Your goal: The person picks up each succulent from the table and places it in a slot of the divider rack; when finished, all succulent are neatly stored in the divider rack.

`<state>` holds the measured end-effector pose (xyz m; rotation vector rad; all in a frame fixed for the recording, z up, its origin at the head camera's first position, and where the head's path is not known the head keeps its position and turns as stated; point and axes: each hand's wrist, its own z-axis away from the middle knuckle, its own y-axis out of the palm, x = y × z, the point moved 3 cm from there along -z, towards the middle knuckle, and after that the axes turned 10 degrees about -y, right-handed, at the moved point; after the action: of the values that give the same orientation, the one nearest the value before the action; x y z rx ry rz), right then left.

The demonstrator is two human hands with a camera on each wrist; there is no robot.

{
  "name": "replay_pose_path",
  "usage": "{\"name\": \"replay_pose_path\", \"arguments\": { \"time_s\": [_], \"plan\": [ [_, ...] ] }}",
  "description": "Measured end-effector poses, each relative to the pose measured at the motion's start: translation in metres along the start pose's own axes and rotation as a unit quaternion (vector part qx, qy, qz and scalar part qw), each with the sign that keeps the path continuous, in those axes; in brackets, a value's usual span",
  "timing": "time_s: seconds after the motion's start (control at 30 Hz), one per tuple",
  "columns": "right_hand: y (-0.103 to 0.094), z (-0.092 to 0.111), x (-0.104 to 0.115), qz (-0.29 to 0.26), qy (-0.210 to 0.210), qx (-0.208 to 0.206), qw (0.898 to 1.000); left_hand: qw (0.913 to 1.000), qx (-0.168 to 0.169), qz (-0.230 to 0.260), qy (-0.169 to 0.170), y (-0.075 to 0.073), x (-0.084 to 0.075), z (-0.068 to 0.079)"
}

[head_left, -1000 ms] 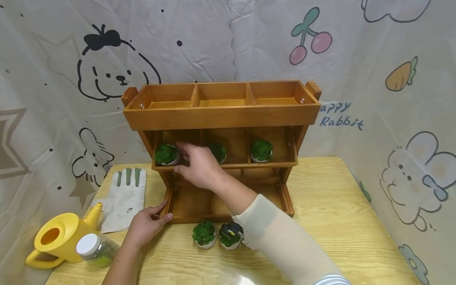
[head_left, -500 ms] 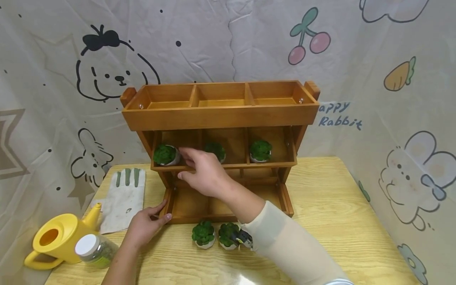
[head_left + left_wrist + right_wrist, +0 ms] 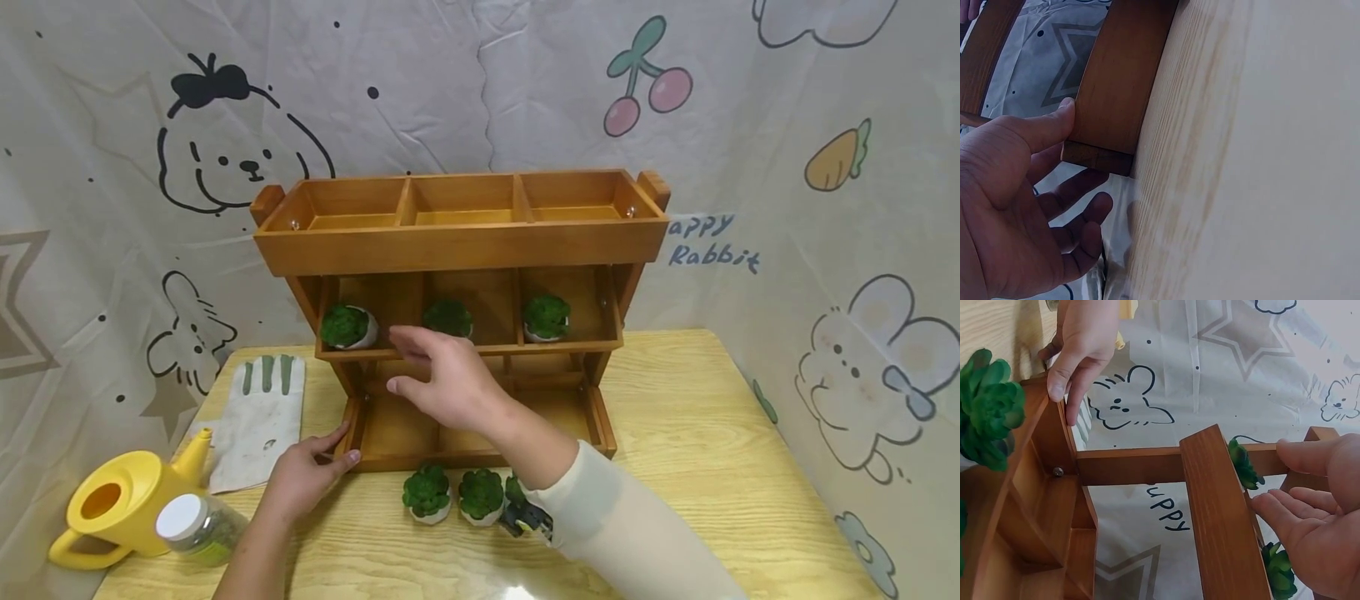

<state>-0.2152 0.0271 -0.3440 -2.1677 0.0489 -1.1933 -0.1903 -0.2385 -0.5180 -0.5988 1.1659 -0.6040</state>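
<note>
A three-tier wooden plant stand stands on the table. My left hand holds its lower left corner, with the thumb on the wood and the other fingers behind the end. In front of the middle tier, my right hand has nothing in it, thumb and fingers apart. Just left of its fingertips, a potted succulent sits tilted in the left compartment. Another succulent is in the middle compartment, its pot partly behind the right hand. The right compartment holds a third succulent.
On the table before the stand are a potted succulent, a second succulent and, partly hidden by the right wrist's camera, more green leaves. At left lie a yellow watering can, a white-lidded jar and a glove.
My right hand has let go of the left succulent and drawn back to the right, its fingers opening. The succulent stays in the compartment. The left hand keeps its place.
</note>
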Motion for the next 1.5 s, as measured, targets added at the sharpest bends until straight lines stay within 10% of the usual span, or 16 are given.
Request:
{"name": "replay_pose_path", "arguments": {
  "time_s": [1.5],
  "plan": [
    [-0.004,0.076,-0.054,-0.045,0.029,-0.046,0.998,1.0,0.004,0.005,-0.001,0.0,-0.002,0.003]
  ]
}}
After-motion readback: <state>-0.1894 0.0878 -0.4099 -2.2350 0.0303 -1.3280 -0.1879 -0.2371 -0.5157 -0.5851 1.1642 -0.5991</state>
